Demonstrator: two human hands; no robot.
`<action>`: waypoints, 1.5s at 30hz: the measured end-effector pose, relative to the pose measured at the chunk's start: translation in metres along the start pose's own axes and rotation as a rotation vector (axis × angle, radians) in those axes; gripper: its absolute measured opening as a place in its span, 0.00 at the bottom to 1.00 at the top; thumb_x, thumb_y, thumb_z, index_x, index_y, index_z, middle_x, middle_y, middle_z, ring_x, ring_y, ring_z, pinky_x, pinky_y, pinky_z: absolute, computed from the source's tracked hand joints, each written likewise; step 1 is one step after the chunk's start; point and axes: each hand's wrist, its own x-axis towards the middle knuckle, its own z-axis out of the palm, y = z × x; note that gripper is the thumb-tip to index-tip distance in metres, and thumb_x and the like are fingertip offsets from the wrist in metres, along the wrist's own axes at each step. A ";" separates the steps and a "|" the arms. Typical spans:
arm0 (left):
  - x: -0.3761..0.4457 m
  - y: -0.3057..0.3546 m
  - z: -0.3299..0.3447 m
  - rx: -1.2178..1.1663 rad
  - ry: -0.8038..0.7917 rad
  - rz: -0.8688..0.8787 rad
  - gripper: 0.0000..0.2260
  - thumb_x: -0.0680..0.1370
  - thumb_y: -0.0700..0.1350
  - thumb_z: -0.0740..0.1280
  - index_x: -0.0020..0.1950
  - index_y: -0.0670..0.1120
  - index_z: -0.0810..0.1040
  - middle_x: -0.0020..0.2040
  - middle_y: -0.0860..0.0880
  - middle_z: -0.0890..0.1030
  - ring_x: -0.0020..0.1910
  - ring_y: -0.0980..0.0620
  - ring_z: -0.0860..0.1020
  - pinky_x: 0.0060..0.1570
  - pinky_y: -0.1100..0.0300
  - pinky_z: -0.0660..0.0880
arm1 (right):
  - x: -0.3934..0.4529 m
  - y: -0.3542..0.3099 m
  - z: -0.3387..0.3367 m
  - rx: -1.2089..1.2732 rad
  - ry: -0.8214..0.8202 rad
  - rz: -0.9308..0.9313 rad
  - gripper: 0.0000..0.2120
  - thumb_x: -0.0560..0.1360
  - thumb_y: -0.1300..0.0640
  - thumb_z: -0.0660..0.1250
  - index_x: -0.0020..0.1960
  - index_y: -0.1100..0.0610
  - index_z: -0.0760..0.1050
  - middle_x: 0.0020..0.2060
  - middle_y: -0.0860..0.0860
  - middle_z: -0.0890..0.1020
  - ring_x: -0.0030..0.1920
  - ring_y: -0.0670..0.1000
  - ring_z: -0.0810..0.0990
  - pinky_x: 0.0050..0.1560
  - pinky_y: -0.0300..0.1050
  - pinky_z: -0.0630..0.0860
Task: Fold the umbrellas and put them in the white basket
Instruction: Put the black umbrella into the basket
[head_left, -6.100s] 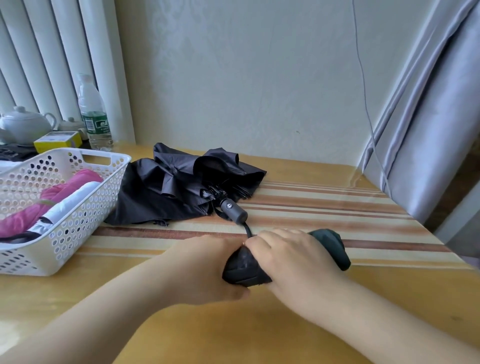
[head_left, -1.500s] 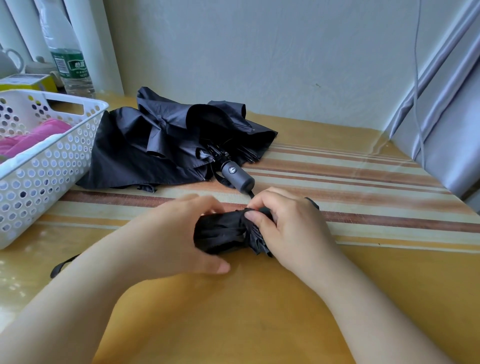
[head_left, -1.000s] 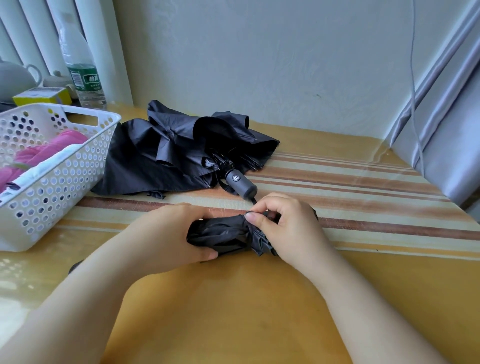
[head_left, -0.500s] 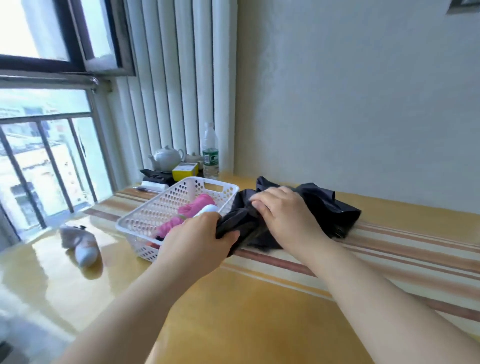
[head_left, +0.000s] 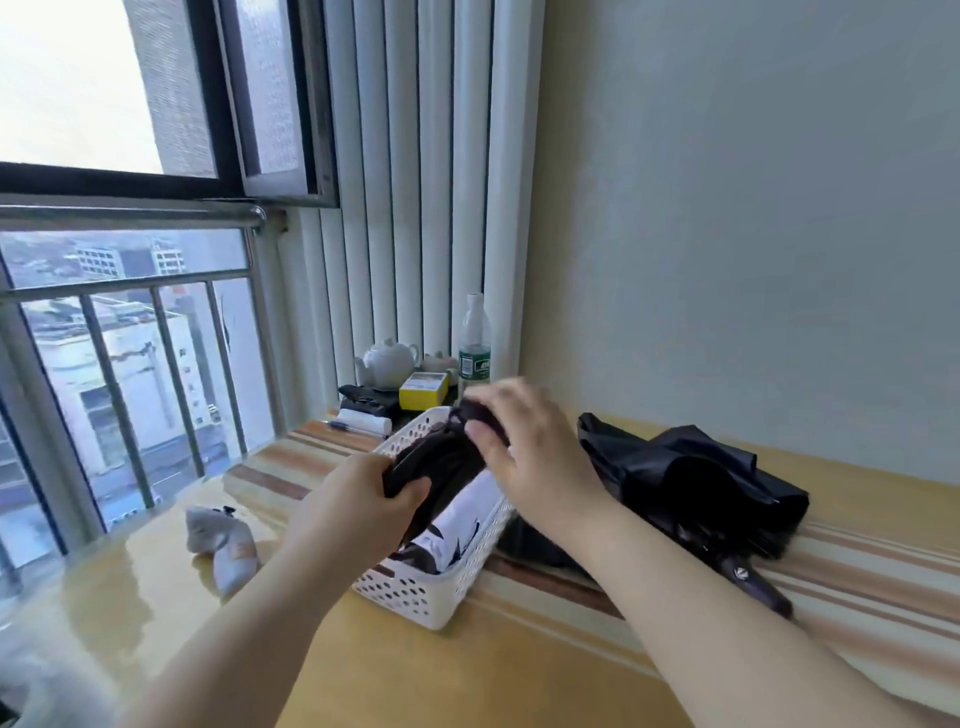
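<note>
Both hands held the folded black umbrella (head_left: 441, 457) over the white basket (head_left: 415, 597): the left hand (head_left: 358, 514) curled round its near end, the right hand (head_left: 530, 452) pinching its far end. Under their grip lay a white umbrella (head_left: 462, 519), and just right of the right hand the unfolded black umbrella (head_left: 696, 488) sprawled on the table (head_left: 467, 675).

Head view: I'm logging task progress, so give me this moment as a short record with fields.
left hand: grips near end of folded black umbrella
right hand: holds its far end
umbrella position: over white basket
basket contents: white folded umbrella
still to fold: loose black umbrella on table
</note>
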 end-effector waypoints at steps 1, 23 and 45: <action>0.003 -0.001 0.002 -0.016 0.006 -0.007 0.08 0.77 0.53 0.64 0.46 0.51 0.79 0.33 0.54 0.79 0.33 0.55 0.78 0.38 0.58 0.76 | -0.008 0.000 0.003 0.014 -0.101 -0.036 0.21 0.79 0.47 0.56 0.65 0.57 0.75 0.61 0.53 0.77 0.62 0.53 0.71 0.64 0.44 0.64; 0.042 0.016 0.066 -0.089 -0.328 -0.192 0.10 0.79 0.43 0.61 0.59 0.42 0.69 0.42 0.47 0.75 0.37 0.51 0.74 0.34 0.59 0.71 | -0.058 0.038 -0.054 0.090 -0.254 0.520 0.19 0.82 0.50 0.55 0.71 0.53 0.68 0.70 0.46 0.69 0.71 0.44 0.64 0.67 0.34 0.58; -0.003 0.093 0.075 0.347 -0.110 0.438 0.23 0.79 0.54 0.63 0.72 0.48 0.65 0.67 0.45 0.69 0.66 0.44 0.68 0.62 0.51 0.69 | -0.155 0.106 -0.118 -0.183 -0.430 0.974 0.25 0.79 0.52 0.62 0.74 0.56 0.63 0.69 0.53 0.69 0.66 0.52 0.72 0.61 0.45 0.70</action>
